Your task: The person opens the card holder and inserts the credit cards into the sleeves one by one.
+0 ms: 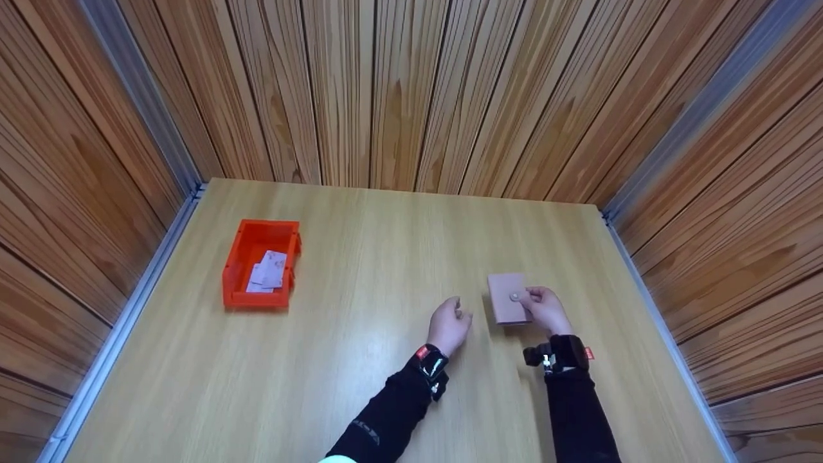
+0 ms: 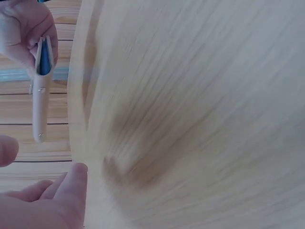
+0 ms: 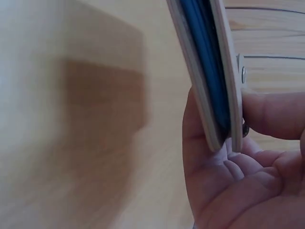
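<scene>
A pink card holder (image 1: 503, 302) with a round metal snap is raised over the right part of the table, its shadow beside it. My right hand (image 1: 547, 310) pinches it at the snap side, thumb on the front and fingers behind, as the right wrist view shows. Blue inner sleeves show between the covers of the card holder (image 3: 234, 105), which stand slightly apart at the edge. My left hand (image 1: 449, 326) hovers just left of the card holder and holds nothing. Its fingers (image 2: 71, 191) are relaxed, apart from the card holder (image 2: 41, 107) in the left wrist view.
An orange-red plastic bin (image 1: 264, 300) stands on the left of the wooden table (image 1: 360, 257). Several pale cards (image 1: 267, 271) lie inside it. Wood-panelled walls (image 1: 398, 96) with metal corner strips enclose the table at the back and both sides.
</scene>
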### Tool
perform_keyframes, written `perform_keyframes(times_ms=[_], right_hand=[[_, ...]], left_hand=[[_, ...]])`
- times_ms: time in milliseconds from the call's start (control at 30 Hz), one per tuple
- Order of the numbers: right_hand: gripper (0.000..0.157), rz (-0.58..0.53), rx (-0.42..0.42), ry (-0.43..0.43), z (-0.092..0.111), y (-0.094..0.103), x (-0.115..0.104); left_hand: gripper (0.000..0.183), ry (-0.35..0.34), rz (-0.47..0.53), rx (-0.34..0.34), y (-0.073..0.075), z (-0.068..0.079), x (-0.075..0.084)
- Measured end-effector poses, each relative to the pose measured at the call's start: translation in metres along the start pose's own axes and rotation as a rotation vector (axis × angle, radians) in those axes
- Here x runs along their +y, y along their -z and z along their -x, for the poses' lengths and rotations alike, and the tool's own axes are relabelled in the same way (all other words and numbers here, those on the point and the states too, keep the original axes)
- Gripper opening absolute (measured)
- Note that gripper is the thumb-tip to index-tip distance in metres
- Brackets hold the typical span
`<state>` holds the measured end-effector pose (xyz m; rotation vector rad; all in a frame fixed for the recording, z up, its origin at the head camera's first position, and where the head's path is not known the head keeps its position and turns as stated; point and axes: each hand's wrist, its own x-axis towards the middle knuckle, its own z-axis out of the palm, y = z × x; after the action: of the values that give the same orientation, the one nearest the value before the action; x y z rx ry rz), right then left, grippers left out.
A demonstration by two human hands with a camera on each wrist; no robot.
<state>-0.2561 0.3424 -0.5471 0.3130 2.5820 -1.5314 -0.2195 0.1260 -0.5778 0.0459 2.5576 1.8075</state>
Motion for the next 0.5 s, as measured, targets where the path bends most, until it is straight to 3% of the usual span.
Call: perform_keyframes(times_ms=[267, 500], right_hand=[[0.039, -0.078, -0.027, 0.008, 0.005, -0.026, -0.013], [0.039, -0.106, -0.041, 0.024, 0.012, -0.045, -0.021]], left_hand=[[0.044, 0.049, 0.059, 0.008, 0.006, -0.005, 0.001], [0.038, 0.009, 0.068, 0.063, 0.011, -0.008, -0.002]])
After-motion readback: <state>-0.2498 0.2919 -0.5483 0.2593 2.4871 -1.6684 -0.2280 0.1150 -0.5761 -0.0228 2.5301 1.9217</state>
